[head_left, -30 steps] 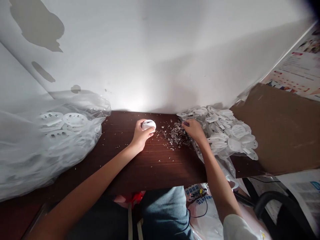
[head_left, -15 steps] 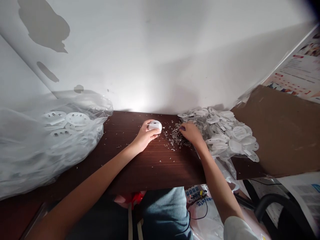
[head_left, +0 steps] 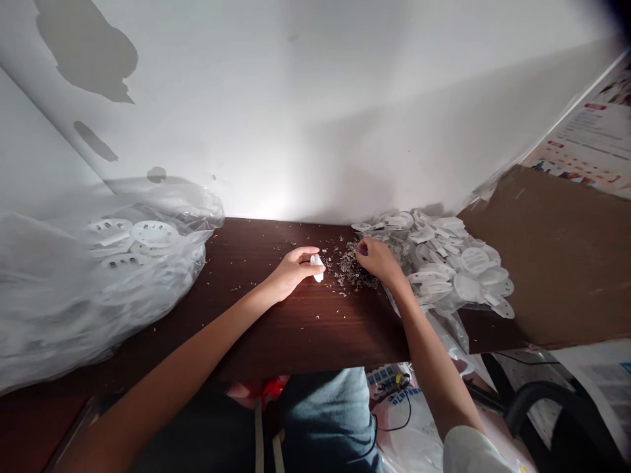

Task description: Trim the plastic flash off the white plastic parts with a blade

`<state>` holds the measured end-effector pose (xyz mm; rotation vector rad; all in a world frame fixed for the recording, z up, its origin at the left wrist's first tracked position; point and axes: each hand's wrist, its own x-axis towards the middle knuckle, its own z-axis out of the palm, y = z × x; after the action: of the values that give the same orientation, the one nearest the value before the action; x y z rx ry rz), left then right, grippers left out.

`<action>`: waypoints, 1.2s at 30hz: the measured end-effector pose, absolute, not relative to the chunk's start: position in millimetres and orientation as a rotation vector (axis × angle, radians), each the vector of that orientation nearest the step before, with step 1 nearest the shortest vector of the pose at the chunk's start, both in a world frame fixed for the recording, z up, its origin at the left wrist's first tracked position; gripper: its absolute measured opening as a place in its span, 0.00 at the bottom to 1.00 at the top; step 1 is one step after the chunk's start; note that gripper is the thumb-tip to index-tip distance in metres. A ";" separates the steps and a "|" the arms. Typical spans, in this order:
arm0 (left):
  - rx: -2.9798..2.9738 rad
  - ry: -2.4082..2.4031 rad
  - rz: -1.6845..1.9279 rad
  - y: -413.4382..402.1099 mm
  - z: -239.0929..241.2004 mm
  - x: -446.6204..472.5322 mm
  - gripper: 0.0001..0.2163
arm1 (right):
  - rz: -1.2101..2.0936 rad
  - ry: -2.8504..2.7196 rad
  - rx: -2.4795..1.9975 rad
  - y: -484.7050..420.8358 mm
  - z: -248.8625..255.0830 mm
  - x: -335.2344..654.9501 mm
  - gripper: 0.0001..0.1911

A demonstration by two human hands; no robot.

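My left hand [head_left: 294, 269] rests on the dark wooden table [head_left: 296, 328] with its fingers wrapped round a small white round plastic part [head_left: 317, 265], now tilted on edge so only a sliver shows. My right hand [head_left: 378, 260] lies just to the right, fingertips pinched down into a heap of small grey metal bits [head_left: 352, 270]. What the fingertips hold, if anything, is too small to make out. Behind my right hand spreads a pile of white round plastic parts [head_left: 448, 263] on a clear bag.
A big clear plastic bag [head_left: 98, 276] with more white discs fills the table's left side. A brown cardboard box [head_left: 557, 256] stands at the right against the white wall. Loose metal scraps dot the table. A black chair [head_left: 557, 407] is at the lower right.
My left hand has carried the white part to the right, toward the metal bits, and turned it on edge. My right hand has stayed at the heap, shifting slightly left.
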<state>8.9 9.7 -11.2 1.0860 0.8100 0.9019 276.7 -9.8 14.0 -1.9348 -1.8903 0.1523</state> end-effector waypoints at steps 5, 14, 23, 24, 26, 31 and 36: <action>1.132 0.785 0.851 4.8 2.0 6.9 0.20 | 0.166 -1.926 -1.983 -9.8 9.5 278.8 0.10; 0.919 0.900 0.845 3.5 3.4 14.5 0.24 | 0.169 -2.016 -1.904 -8.5 12.0 277.7 0.12; 0.989 0.903 0.835 0.5 3.6 12.8 0.31 | 0.130 -2.053 -1.901 -8.7 11.9 276.0 0.07; 0.995 0.862 0.832 -0.2 4.7 11.7 0.32 | 0.133 -2.052 -1.899 -8.1 11.0 276.6 0.07; 0.997 0.825 0.817 -1.2 6.2 10.0 0.34 | 0.153 -2.039 -1.886 -6.8 9.5 278.1 0.06; 0.970 0.854 0.794 -0.5 4.5 9.1 0.37 | 0.172 -1.927 -1.804 -5.7 10.2 278.7 0.06; 0.961 0.861 0.848 2.8 -2.5 11.3 0.29 | 0.264 -1.750 -1.656 -10.7 18.5 263.1 0.07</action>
<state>11.3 2.8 -2.5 0.9614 0.8610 0.8477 263.1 -10.7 18.5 -1.6562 -1.7503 0.2636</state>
